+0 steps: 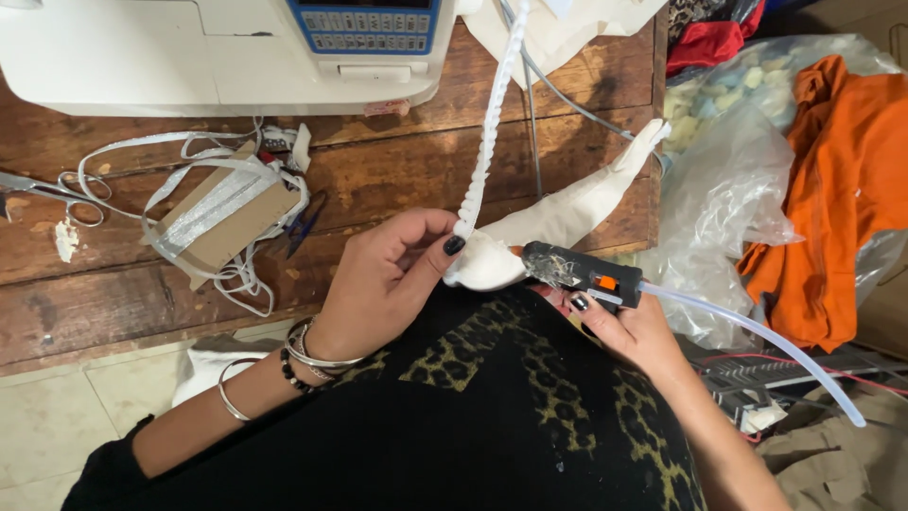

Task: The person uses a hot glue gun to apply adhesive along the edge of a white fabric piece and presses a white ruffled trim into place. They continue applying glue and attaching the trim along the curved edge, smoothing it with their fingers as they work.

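Worn wooden table [397, 180], sewing machine [218, 47] behind. Left hand [383, 284] pinching white trim [487, 132] against soft white fabric [567, 213] at table's edge; right hand [634, 326] closed round glue gun [577, 270]. Trim likely light, limp, best pinched near the joint.

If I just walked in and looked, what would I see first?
First, the two hands in the middle: the left hand pinches a white braided trim against a white fabric piece, and the right hand holds a black glue gun to it. Bright orange cloth lies at the right, and a white sewing machine stands on the wooden table.
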